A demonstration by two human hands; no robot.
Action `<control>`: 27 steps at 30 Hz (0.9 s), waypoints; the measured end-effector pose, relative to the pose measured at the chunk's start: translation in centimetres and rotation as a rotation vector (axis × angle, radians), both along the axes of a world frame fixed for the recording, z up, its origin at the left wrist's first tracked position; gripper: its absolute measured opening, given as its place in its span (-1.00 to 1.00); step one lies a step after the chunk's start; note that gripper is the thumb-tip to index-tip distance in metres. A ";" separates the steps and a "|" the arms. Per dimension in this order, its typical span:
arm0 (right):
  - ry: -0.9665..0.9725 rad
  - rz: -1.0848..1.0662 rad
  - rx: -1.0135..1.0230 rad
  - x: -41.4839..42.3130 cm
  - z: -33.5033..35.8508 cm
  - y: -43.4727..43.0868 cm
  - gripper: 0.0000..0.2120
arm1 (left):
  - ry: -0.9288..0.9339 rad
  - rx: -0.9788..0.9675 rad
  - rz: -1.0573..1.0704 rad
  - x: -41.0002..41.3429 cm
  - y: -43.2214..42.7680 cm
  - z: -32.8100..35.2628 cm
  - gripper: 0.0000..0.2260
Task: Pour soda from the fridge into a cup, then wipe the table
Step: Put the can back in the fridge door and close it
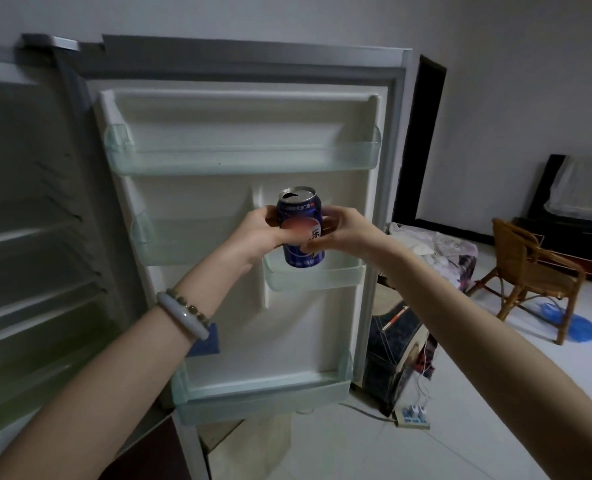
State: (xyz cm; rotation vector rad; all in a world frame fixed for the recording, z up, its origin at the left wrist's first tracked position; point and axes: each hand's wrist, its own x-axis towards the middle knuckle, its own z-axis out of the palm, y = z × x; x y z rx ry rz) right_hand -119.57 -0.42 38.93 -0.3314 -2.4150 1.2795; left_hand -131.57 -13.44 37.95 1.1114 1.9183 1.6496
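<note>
Head cam — both grips, left (258, 230) & right (348, 230), clamped round blue soda can (301, 233), prob. open-topped, before fridge door (246, 237).

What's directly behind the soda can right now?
The soda can, held by both hands, hides part of a small door shelf and the white door liner; the shelf's contents behind it are covered.

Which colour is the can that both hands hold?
The can is dark blue with a reddish circle; the head view shows it.
</note>
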 end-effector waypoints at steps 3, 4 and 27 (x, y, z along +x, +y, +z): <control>0.019 -0.009 -0.021 -1.8 -0.4 1.6 -0.50 | -0.020 0.029 0.056 -0.3 1.4 0.0 -0.41; 0.019 -0.009 -0.033 -2.3 -0.7 2.0 -0.49 | -0.024 0.041 0.082 -0.2 1.7 -0.1 -0.44; -0.167 -0.007 -0.116 -5.4 -5.2 4.2 -0.49 | 0.204 -0.180 0.314 -1.0 4.8 -5.0 -0.46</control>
